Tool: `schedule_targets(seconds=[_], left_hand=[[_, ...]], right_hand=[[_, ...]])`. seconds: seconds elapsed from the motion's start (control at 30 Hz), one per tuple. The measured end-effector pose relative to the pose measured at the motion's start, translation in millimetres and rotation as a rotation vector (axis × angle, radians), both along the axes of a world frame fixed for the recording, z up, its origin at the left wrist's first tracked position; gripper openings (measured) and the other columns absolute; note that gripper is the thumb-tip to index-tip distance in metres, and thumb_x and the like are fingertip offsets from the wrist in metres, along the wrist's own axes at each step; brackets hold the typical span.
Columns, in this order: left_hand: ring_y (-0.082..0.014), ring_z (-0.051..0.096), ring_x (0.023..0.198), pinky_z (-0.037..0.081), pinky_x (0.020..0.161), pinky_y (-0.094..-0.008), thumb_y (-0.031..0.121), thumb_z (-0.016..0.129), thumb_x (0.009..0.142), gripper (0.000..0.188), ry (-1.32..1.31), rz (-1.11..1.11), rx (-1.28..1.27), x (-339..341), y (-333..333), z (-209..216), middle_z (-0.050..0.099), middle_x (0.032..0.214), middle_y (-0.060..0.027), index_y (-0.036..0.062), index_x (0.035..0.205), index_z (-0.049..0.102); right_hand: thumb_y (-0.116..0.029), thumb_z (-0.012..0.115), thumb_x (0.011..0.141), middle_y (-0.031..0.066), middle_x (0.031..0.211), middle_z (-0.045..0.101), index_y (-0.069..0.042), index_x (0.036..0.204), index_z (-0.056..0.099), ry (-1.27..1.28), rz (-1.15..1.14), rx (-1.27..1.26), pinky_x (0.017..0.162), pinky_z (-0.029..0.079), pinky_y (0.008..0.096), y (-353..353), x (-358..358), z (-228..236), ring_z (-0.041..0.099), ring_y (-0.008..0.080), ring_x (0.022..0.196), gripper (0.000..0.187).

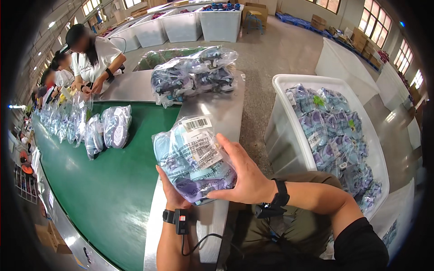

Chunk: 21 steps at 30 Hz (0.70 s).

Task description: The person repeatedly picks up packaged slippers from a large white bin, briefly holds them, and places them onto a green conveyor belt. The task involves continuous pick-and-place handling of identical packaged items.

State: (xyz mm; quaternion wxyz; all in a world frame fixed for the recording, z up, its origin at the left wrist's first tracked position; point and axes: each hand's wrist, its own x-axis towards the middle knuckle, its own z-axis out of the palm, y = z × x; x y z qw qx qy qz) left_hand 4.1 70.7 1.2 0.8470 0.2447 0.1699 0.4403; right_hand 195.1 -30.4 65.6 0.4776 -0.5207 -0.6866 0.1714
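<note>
Clear, crinkled plastic bag [195, 168] wraps blue, rounded shoes [163, 148] between fingers [234, 151].

Downward fisheye view, head height

Illumination: bright overall. Daylight enters through the windows [375, 21] at far right, whose panes are near white. Glare: white streaks on the metal table [226, 113] and small highlights on the clear bag [194, 153]. Shadows: soft, deepest below the table's near right edge. Distortion: straight edges bow toward the rim; all 4 corners black. Focus: bag sharp; faces [80, 38] at far left blurred.
</note>
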Motion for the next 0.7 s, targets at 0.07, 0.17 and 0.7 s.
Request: schedule_targets(seconds=[0.07, 0.17, 0.7], left_hand=[[-0.0362, 0.043, 0.142, 0.039, 0.116, -0.0551, 0.076, 0.034, 0.098, 0.087, -0.008, 0.003, -0.013, 0.2, -0.5, 2.6, 0.040, 0.159, -0.0138, 0.0142, 0.160, 0.028], [-0.0356, 0.046, 0.140, 0.041, 0.115, -0.0537, 0.074, 0.036, 0.099, 0.085, -0.031, -0.002, -0.028, -1.9, 1.9, -2.4, 0.043, 0.157, -0.0137, 0.0139, 0.159, 0.031], [-0.0355, 0.059, 0.124, 0.051, 0.103, -0.0498, 0.065, 0.040, 0.102, 0.078, 0.172, -0.141, -0.046, -19.0, 9.6, -25.0, 0.052, 0.145, -0.0198, 0.0046, 0.152, 0.040]], right_hand=[[-0.035, 0.092, 0.071, 0.0226, 0.136, 0.045, 0.000, 0.160, 0.013, -0.005, 0.008, 0.018, 0.111, 0.039, 0.0429, -0.9, -0.7, 2.0, 0.047, 0.0384, 0.129, 0.125], [-0.036, 0.092, 0.071, 0.0233, 0.138, 0.044, 0.001, 0.160, 0.013, 0.020, 0.029, 0.013, 0.111, 0.039, 0.0432, -3.9, -2.9, 4.3, 0.046, 0.0395, 0.129, 0.125], [-0.052, 0.052, 0.105, 0.0067, 0.104, 0.066, -0.002, 0.139, 0.053, 0.766, 0.118, -0.515, 0.072, 0.051, 0.0265, 17.2, 58.6, 12.7, 0.062, 0.0116, 0.087, 0.060]])
